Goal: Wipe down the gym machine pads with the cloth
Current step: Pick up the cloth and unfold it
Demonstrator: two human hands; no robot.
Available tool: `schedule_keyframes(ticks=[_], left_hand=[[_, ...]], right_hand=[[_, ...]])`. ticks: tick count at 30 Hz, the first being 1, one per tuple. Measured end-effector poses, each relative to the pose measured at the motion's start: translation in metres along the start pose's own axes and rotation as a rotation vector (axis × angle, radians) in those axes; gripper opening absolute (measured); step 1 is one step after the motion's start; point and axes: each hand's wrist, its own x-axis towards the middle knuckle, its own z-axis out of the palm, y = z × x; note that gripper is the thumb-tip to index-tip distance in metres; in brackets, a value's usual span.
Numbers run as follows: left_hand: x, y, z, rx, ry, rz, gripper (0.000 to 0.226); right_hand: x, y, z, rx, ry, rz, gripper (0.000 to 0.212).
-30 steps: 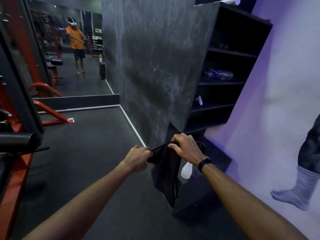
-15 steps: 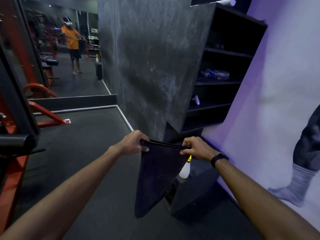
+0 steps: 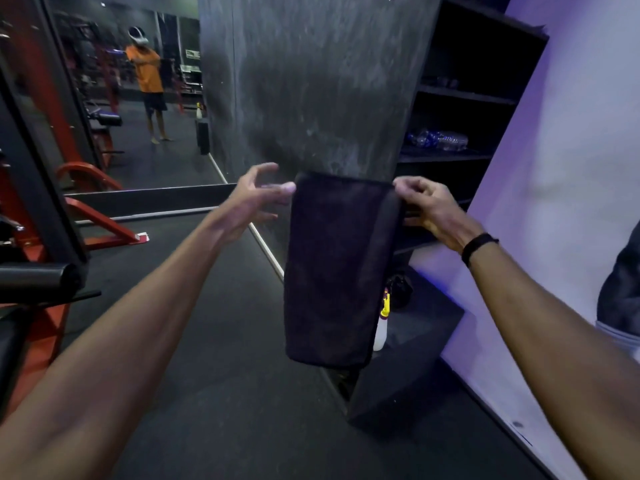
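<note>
A dark cloth (image 3: 332, 268) hangs straight down in the middle of the view, folded into a long rectangle, held up at its top right corner by the right hand (image 3: 427, 211), whose fingers pinch the upper edge. The left hand (image 3: 256, 199) is just beside the cloth's top left corner with its fingers spread wide and curled loosely; its fingertips (image 3: 287, 188) are at the cloth's edge, but whether they touch it I cannot tell. A black band (image 3: 478, 245) circles the right wrist.

Behind the cloth stands a grey stone-look pillar (image 3: 311, 81). To the right of the pillar is a dark shelf unit (image 3: 478, 98), with clear plastic bottles (image 3: 438, 140) lying on one shelf. Low down, just right of the cloth's lower part, a white spray bottle (image 3: 381, 327) with a yellow top stands on a dark block (image 3: 408, 386) on the floor. A pale wall (image 3: 561, 168) fills the far right.

On the left is a red and black gym machine (image 3: 41, 244), with a black roller pad (image 3: 38, 280) sticking out at the near left, well apart from the cloth. A wall mirror (image 3: 138, 98) at the far left reflects a person in an orange shirt (image 3: 145, 71). The floor (image 3: 214, 341) is dark rubber matting
</note>
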Motion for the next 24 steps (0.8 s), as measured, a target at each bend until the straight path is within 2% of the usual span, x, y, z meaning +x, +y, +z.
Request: schedule_keyframes(ticks=[1,2,4,5,9,10,13,15,19,21,24], left_hand=[[-0.002,-0.001,-0.002,-0.005,0.019,-0.053,0.076],[-0.008,-0.007,0.0,0.047,0.015,-0.127,0.087],[-0.025,-0.043,0.015,0.131,-0.023,-0.315,0.106],[-0.035,-0.064,0.025,0.126,-0.034,-0.39,0.098],[-0.067,-0.106,0.06,0.01,0.008,-0.569,0.033],[-0.071,-0.111,0.062,0.005,0.032,-0.586,0.026],[-0.069,-0.114,0.061,-0.093,0.114,-0.599,0.03],[-0.062,-0.11,0.058,-0.074,0.17,-0.583,0.031],[-0.043,-0.095,0.054,0.051,0.238,-0.551,0.03],[-0.037,-0.086,0.054,0.066,0.219,-0.551,0.027],[-0.032,-0.079,0.056,0.162,0.17,-0.497,0.065]], right_hand=[[-0.003,-0.001,0.003,0.157,0.002,0.039,0.041],[-0.008,0.014,0.012,0.214,-0.031,0.102,0.048],[-0.034,0.05,0.045,0.284,-0.114,0.265,0.04],[-0.045,0.069,0.061,0.271,-0.126,0.341,0.033],[-0.053,0.123,0.081,0.016,-0.122,0.555,0.021],[-0.051,0.128,0.079,-0.003,-0.105,0.58,0.019],[-0.048,0.124,0.071,0.06,0.031,0.597,0.016],[-0.046,0.117,0.065,0.078,0.055,0.57,0.01],[-0.037,0.106,0.063,0.149,0.11,0.51,0.034],[-0.036,0.102,0.061,0.091,0.098,0.475,0.044],[-0.036,0.098,0.055,-0.161,-0.012,0.373,0.059]])
